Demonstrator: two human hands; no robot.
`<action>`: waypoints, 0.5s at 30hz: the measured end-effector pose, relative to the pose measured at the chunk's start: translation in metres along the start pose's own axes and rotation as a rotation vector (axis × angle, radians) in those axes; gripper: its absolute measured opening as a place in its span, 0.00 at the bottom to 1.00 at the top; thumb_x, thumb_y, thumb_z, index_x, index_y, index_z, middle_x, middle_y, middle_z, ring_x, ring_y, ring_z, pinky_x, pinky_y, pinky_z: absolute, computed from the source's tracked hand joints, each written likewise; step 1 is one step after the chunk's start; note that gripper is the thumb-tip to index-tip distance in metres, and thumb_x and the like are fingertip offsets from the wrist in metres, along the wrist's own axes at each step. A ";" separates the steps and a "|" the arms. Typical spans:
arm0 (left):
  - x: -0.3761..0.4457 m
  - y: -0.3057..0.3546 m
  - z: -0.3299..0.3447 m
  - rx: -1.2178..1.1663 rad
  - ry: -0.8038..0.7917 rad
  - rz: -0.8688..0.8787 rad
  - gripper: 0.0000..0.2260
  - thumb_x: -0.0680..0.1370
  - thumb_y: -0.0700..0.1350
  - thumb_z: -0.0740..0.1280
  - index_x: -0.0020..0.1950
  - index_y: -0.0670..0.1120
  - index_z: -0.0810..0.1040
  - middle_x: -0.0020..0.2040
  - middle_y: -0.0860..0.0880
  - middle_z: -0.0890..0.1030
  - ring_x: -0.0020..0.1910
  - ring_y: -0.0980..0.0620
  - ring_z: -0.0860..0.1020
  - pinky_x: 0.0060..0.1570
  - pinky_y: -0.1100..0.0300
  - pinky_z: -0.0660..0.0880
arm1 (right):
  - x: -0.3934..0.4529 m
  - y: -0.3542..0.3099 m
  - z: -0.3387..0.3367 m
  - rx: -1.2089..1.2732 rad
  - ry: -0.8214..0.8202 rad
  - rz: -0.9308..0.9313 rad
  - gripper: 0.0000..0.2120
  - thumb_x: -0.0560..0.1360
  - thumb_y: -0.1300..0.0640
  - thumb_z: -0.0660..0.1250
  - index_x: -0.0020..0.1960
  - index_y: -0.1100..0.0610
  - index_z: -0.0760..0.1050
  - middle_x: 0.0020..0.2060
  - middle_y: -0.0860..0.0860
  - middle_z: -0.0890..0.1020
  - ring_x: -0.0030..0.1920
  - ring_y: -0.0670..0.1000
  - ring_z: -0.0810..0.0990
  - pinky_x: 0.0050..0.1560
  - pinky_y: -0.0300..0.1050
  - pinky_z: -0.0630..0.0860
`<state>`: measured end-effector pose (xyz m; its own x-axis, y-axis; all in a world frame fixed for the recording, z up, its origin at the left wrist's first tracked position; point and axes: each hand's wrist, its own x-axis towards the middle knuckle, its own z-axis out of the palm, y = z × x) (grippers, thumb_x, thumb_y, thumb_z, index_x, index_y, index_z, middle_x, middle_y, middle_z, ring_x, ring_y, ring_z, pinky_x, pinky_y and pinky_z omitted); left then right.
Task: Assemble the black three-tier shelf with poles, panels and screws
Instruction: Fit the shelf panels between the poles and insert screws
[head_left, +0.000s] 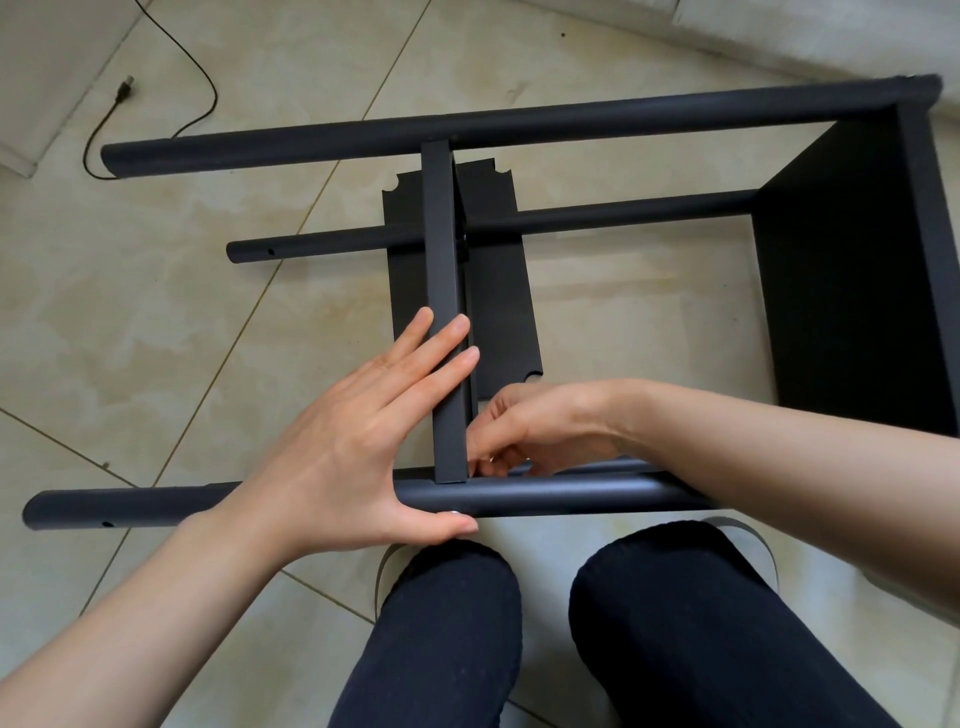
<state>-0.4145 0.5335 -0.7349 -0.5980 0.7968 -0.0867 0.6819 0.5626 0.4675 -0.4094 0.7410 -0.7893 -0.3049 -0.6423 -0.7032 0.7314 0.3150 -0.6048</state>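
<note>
**Fixing the middle panel**

The middle panel (444, 312) stands on edge against the near pole (545, 493). Our left hand (358, 441) presses it flat-fingered, steadying the joint, while our right hand (524, 436) pinches something small there, likely a screw.

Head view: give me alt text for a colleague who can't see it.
A person's left hand presses flat on the middle panel of a black shelf frame lying on a tiled floor, thumb under the near pole. The right hand, fingers curled, works at the joint of panel and pole. An end panel is already fitted.
</note>
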 end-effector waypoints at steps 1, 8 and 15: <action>0.000 0.000 0.000 -0.002 0.001 0.001 0.50 0.67 0.69 0.71 0.81 0.44 0.59 0.83 0.50 0.54 0.82 0.48 0.51 0.73 0.47 0.63 | 0.000 0.000 -0.001 0.025 -0.017 -0.005 0.10 0.76 0.56 0.68 0.36 0.52 0.81 0.33 0.49 0.76 0.34 0.44 0.74 0.44 0.43 0.66; 0.000 -0.001 0.001 -0.004 0.002 0.001 0.50 0.67 0.69 0.71 0.81 0.45 0.59 0.83 0.50 0.54 0.82 0.48 0.51 0.73 0.47 0.63 | 0.000 0.001 -0.002 0.017 -0.020 -0.023 0.13 0.77 0.58 0.68 0.34 0.51 0.82 0.31 0.48 0.77 0.33 0.44 0.74 0.44 0.44 0.66; 0.001 0.000 0.000 -0.005 -0.003 -0.001 0.50 0.67 0.69 0.71 0.81 0.45 0.59 0.83 0.50 0.54 0.82 0.48 0.50 0.74 0.47 0.63 | -0.001 0.002 -0.003 0.093 -0.068 -0.060 0.07 0.78 0.60 0.67 0.41 0.56 0.80 0.34 0.48 0.78 0.36 0.45 0.74 0.46 0.42 0.68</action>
<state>-0.4152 0.5339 -0.7352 -0.5976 0.7967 -0.0899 0.6789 0.5625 0.4719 -0.4094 0.7449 -0.7908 -0.3104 -0.7048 -0.6379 0.7673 0.2103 -0.6059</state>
